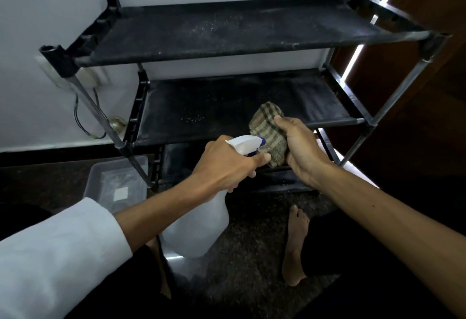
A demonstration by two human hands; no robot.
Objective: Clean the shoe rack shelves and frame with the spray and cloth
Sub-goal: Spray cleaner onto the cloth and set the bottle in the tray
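Right hand (300,147) grips cloth (268,129) before rack (227,106)

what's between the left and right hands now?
Head view: the white nozzle of the translucent plastic spray bottle, aimed at the beige checked cloth gripped by the right hand; the left hand holds the bottle.
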